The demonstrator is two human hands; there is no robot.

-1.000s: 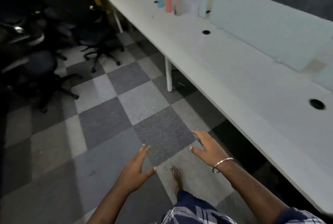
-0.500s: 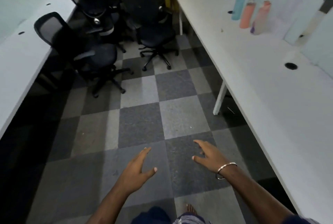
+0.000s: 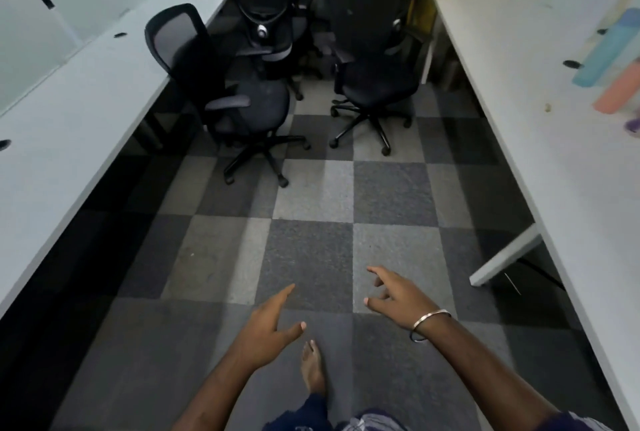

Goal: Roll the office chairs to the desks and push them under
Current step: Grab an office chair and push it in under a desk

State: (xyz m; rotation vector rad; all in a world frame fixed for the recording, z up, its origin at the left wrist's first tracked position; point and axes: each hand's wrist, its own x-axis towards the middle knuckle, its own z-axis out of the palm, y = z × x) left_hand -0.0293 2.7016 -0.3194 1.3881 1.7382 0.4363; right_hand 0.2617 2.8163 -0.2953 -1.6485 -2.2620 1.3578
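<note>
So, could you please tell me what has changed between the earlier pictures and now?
The view has swung left from the right desk to the aisle, bringing the chairs ahead, and the person has stepped toward them. Nothing was taken hold of: the left hand and right hand stay open and empty.

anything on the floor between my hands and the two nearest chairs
Nothing: in the head view, only bare checkered carpet lies between the left hand, the right hand and the two nearest chairs.
</note>
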